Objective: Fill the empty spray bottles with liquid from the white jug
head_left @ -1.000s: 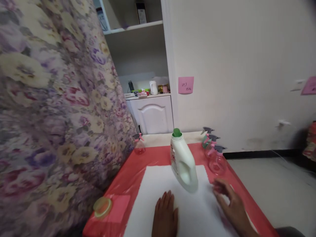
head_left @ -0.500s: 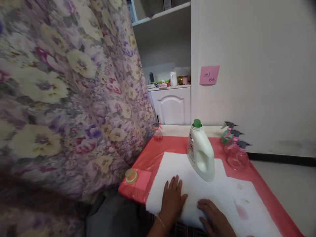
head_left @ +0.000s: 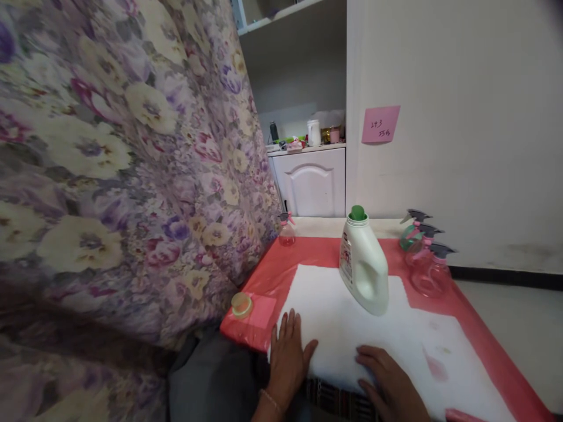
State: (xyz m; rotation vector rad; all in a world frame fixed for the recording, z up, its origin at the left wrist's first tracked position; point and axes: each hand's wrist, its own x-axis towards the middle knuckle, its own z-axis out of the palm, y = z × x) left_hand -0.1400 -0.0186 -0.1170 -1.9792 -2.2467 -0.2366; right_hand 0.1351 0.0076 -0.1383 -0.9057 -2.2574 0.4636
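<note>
A white cloth (head_left: 325, 299) lies on the red-covered table, with pinkish stains on its right part. My left hand (head_left: 288, 354) rests flat near its left front edge, fingers stretched and thumb apart, holding nothing. Farther right, my right hand (head_left: 389, 378) lies on the cloth by the front edge. Its fingers are slightly bent, with the thumb held away from them. A large pale jug (head_left: 365, 269) with a handle and a green spout insert stands upright on the cloth, beyond both hands and touched by neither.
Several spray bottles (head_left: 428, 278) stand along the right side, and one small spray bottle (head_left: 287, 233) is at the back left. A round cap (head_left: 241, 305) sits beside a pink paper (head_left: 263, 310) at the left edge. A floral curtain (head_left: 145, 176) hangs close on the left.
My left hand has slid left over the cloth to its left edge. My right hand stays in about the same place. The view has shifted slightly.
</note>
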